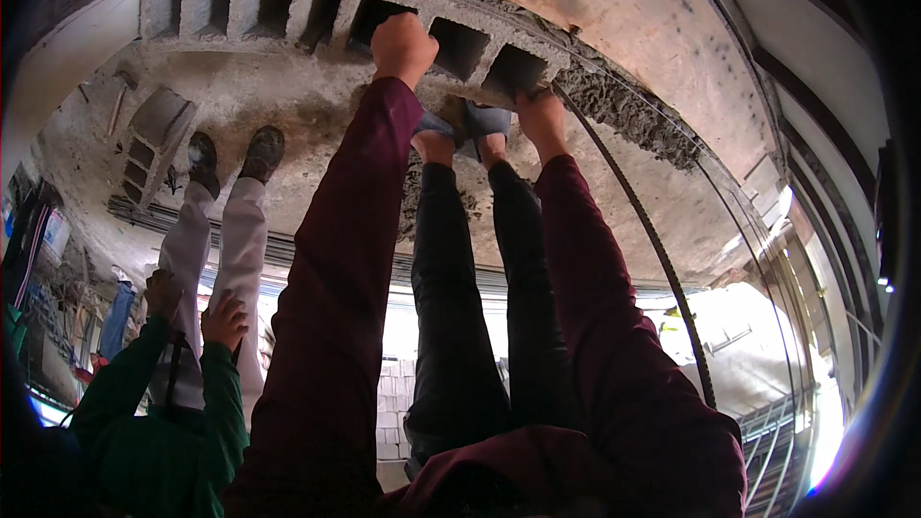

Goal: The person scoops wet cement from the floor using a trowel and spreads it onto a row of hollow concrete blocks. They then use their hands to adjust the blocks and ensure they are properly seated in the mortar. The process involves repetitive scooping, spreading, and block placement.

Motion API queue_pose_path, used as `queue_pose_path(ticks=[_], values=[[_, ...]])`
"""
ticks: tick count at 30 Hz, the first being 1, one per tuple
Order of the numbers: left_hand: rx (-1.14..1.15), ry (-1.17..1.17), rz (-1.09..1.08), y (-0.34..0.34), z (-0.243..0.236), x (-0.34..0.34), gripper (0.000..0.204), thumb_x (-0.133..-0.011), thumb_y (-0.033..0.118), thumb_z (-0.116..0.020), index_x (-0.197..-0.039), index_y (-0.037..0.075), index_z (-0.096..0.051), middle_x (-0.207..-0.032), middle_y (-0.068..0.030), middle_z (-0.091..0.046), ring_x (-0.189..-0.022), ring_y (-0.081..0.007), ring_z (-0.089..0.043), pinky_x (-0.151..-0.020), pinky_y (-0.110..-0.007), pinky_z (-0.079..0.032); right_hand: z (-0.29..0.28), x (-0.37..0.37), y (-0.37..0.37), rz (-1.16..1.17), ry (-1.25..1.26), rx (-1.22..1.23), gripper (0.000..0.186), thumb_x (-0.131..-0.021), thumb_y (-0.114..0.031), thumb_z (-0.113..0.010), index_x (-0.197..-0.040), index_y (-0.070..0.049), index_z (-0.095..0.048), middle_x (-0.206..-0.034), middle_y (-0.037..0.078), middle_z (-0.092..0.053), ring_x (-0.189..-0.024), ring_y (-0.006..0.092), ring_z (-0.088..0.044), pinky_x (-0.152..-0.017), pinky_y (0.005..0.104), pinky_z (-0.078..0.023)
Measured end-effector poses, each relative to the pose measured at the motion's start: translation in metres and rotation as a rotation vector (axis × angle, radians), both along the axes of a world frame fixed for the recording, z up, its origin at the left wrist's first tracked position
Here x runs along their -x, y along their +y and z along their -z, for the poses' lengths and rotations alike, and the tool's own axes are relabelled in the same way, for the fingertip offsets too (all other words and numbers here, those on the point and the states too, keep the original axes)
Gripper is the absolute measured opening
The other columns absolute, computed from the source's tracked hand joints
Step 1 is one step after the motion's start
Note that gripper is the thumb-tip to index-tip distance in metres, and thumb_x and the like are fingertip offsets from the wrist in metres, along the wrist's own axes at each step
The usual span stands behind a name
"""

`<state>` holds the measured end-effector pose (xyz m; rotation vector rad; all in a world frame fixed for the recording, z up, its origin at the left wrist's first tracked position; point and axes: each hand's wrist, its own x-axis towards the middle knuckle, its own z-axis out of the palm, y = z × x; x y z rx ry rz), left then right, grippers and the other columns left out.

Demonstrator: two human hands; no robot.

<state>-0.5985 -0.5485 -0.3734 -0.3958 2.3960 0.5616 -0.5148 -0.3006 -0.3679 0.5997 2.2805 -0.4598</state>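
A grey hollow concrete block [451, 8] lies in the row along the wall, its open cells facing up. My left hand [403, 46] is closed around part of the block beside one cell, knuckles up. My right hand [542, 123] grips the block's right end, its fingertips partly hidden at the edge. To the left stands another concrete block [236, 14] in the same row. Rough wet mortar [638, 110] is spread to the right of my right hand, along the wall's foot.
A ribbed steel bar [633, 177] rises beside my right hand. A thin string [662, 113] runs along the mortar. At left, a co-worker in green sleeves [120, 374] stands with hands on the thighs. A loose block [163, 125] and a bundle of bars [144, 216] lie on the floor.
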Motion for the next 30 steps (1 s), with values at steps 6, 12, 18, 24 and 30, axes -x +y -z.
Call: queue_pose_path(ticks=[6,12,18,24,30], values=[[-0.015,-0.01,0.014,0.001,0.001,0.0,0.027,-0.072,0.024,-0.07,-0.075,-0.003,-0.067,-0.079,-0.0231,-0.066,-0.079,-0.0386,-0.066,-0.071,-0.045,-0.054,0.01,-0.005,0.007,-0.011,-0.017,0.001,0.053,-0.081,-0.039,-0.062,-0.107,0.007,-0.057,-0.094,0.029,-0.064,-0.094,0.0436,-0.061,-0.081,0.0484,-0.049],[-0.016,-0.008,0.012,-0.001,0.001,0.0,0.028,-0.072,0.024,-0.071,-0.076,-0.003,-0.067,-0.08,-0.0232,-0.066,-0.079,-0.0387,-0.066,-0.071,-0.045,-0.053,0.005,-0.003,0.005,-0.04,-0.026,0.024,0.05,-0.08,-0.039,-0.062,-0.101,0.007,-0.059,-0.093,0.03,-0.063,-0.093,0.044,-0.061,-0.08,0.0488,-0.049],[-0.015,0.028,0.019,0.001,0.001,0.0,0.028,-0.071,0.025,-0.07,-0.079,-0.002,-0.068,-0.082,-0.0232,-0.066,-0.081,-0.0388,-0.066,-0.073,-0.045,-0.053,0.013,-0.007,0.01,-0.059,0.053,0.006,0.051,-0.08,-0.041,-0.062,-0.094,0.008,-0.061,-0.09,0.031,-0.063,-0.091,0.0449,-0.061,-0.078,0.0494,-0.049],[-0.004,0.012,0.009,-0.001,0.002,-0.002,0.029,-0.071,0.027,-0.07,-0.08,-0.001,-0.068,-0.084,-0.0222,-0.067,-0.083,-0.0385,-0.065,-0.074,-0.045,-0.053,0.009,-0.003,0.006,-0.134,0.02,-0.008,0.048,-0.079,-0.039,-0.064,-0.088,0.008,-0.063,-0.089,0.029,-0.064,-0.089,0.0435,-0.062,-0.077,0.048,-0.05],[0.013,0.041,0.008,0.002,0.005,-0.003,0.029,-0.072,0.027,-0.07,-0.08,-0.001,-0.068,-0.083,-0.0224,-0.067,-0.081,-0.0384,-0.066,-0.072,-0.045,-0.053,0.018,-0.004,0.014,-0.184,0.052,0.002,0.05,-0.079,-0.042,-0.064,-0.088,0.007,-0.064,-0.088,0.029,-0.064,-0.089,0.0441,-0.061,-0.078,0.0488,-0.049]])
